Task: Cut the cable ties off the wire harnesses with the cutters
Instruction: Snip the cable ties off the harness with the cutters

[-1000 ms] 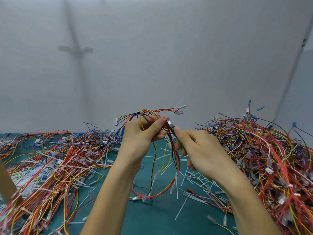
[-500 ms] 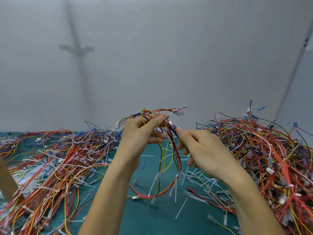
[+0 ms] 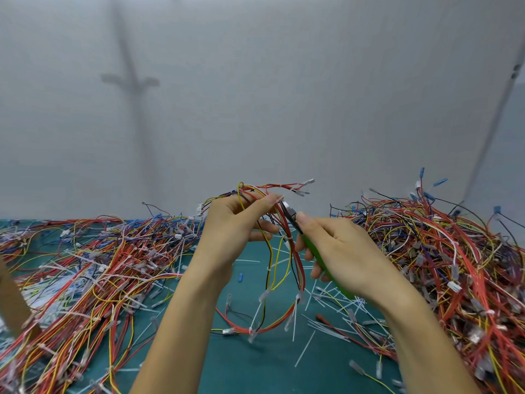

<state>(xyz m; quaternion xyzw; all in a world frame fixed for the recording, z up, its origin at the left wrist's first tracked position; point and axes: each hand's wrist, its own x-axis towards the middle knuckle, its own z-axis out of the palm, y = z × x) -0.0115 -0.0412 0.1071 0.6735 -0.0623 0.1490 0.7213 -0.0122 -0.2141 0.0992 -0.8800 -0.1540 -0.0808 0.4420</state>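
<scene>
My left hand (image 3: 230, 231) pinches the red-and-yellow wire harness (image 3: 300, 268); my right hand (image 3: 343, 251) stays clamped on the green-handled steel cutters (image 3: 288, 212). The upright white tie tail is gone, so it is likely snipped.

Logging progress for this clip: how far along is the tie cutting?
Done: cut ties litter the mat, so some cutting looks finished. In hand: the left hand holds a harness up, and the right hand holds the cutters at its top; uncut ties hang from its lower loop. Left: the left pile and right pile; which is finished I cannot tell.
</scene>
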